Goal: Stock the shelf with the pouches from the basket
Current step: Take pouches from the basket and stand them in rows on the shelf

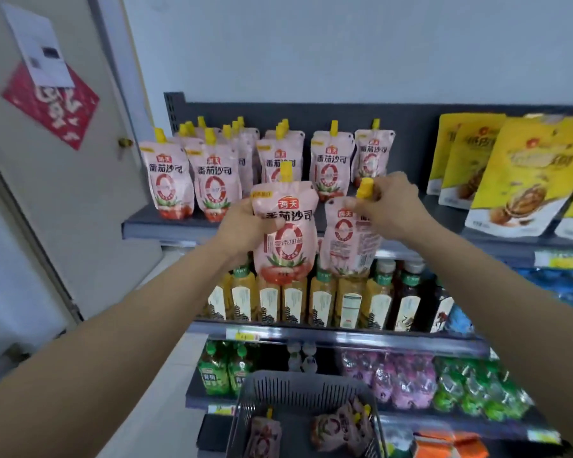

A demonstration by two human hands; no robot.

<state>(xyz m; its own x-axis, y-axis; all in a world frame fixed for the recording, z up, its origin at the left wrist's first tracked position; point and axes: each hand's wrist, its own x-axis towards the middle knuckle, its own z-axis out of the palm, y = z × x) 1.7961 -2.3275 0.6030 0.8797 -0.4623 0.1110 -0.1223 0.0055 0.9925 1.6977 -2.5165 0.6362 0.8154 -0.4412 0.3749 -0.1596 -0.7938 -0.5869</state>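
Pouches (280, 166) of tomato sauce stand upright along the top shelf (166, 223), yellow spouts up. Left hand (245, 223) fingers wrap one pouch (283, 233), held upright before the shelf's front edge; right hand (391, 206) pinches another pouch's (344, 242) spout. More pouches lie in the basket (298, 385) below.

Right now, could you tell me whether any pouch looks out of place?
The pouch in the right hand is turned sideways, showing its back label, unlike the front-facing shelf pouches. Nothing looks spilled or damaged.
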